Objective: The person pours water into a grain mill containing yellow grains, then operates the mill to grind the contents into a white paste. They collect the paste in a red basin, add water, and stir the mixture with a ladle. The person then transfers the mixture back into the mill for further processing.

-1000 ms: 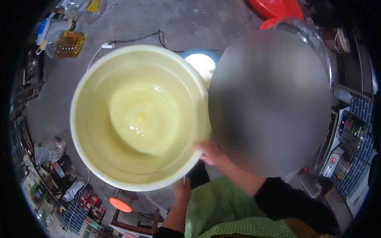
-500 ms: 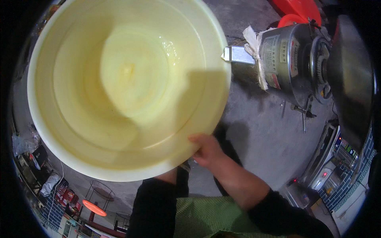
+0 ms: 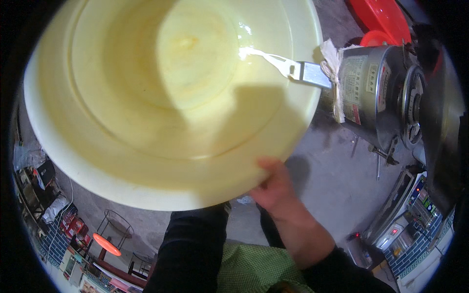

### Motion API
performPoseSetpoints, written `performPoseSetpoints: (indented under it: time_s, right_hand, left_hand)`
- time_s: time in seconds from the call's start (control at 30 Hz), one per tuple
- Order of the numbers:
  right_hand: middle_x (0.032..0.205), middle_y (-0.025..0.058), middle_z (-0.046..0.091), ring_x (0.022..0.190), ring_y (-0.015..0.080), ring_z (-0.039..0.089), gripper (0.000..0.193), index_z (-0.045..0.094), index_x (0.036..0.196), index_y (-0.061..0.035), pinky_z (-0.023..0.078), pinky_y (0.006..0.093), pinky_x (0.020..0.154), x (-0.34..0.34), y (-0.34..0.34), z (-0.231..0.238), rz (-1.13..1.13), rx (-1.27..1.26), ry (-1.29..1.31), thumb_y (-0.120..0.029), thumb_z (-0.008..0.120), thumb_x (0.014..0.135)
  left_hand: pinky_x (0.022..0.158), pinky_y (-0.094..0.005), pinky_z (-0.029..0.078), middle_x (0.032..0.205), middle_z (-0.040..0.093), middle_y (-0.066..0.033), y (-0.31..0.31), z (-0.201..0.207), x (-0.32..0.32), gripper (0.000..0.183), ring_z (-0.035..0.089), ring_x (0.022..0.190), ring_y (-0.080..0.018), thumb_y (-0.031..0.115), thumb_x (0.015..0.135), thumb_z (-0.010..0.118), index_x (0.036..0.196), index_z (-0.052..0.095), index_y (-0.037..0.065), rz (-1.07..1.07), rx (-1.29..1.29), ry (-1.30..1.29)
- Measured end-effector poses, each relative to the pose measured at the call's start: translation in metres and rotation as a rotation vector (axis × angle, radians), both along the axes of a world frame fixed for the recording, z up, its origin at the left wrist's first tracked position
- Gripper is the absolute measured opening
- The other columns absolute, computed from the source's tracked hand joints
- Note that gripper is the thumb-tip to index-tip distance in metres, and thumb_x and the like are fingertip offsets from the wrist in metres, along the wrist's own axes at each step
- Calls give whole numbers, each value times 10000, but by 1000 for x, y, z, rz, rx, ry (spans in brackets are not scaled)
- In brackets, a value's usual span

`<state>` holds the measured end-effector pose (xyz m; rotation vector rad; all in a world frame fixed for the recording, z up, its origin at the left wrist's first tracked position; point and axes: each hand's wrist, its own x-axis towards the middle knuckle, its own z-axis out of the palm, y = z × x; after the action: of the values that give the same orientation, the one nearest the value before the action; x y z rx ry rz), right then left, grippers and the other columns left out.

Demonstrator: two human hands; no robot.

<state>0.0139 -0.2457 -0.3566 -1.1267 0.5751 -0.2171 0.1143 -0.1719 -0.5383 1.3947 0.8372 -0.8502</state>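
A large pale-yellow plastic basin [image 3: 195, 122] is tilted, its near rim lower left. My right hand [image 3: 276, 188] is closed on its near right rim, thumb on the inner side and fingers underneath. My left hand is hidden under the basin; only the dark left sleeve [image 3: 188, 249] shows, running up to the near rim. A metal spout [image 3: 312, 74] reaches over the basin's right rim, and a white stream [image 3: 266, 57] comes off it toward the basin's inside. A pale cloth strip [image 3: 334, 83] is tied round the spout's base on a grey metal machine [image 3: 364, 85].
A dark metal hopper [image 3: 442, 127] stands at the machine's far right. Red plastic tubs [image 3: 383, 19] lie behind it. Lit appliances [image 3: 391, 237] are at lower right. An orange-topped stool [image 3: 106, 244] and a wire stand [image 3: 115, 224] stand at lower left on the grey floor.
The basin has shifted right and toward the far side and tilted more, so the spout now overhangs its inside. A white stream now shows at the spout. My right hand has moved right with it.
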Motion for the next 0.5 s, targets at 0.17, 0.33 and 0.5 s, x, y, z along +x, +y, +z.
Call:
performPoseSetpoints:
  time_s: [0.17, 0.33, 0.5]
  right_hand:
    - [1128, 88, 573, 1061, 198, 567, 262, 552, 1086, -80, 471, 351, 920, 16, 3, 4, -202, 660, -1, -96, 598, 829]
    - [941, 59, 588, 798, 149, 568, 221, 548, 1015, -72, 476, 264, 682, 31, 9, 0, -286, 616, 341, -176, 566, 821]
    - [787, -18, 566, 523, 85, 403, 219, 566, 1002, -95, 327, 224, 470, 44, 16, -2, -284, 688, 351, -202, 563, 811]
  left_hand:
    - [740, -417, 568, 1034, 617, -191, 55, 14, 0, 364, 631, 844, -304, 237, 939, 529, 1179, 525, -36, 119, -25, -30]
    - [729, -415, 579, 1027, 614, -197, 144, 15, -8, 367, 634, 823, -305, 245, 945, 522, 1176, 521, -40, 254, 20, -52]
    - [585, -338, 600, 902, 586, -150, 257, 6, -31, 360, 605, 675, -225, 282, 971, 476, 1122, 503, -44, 94, 233, 155]
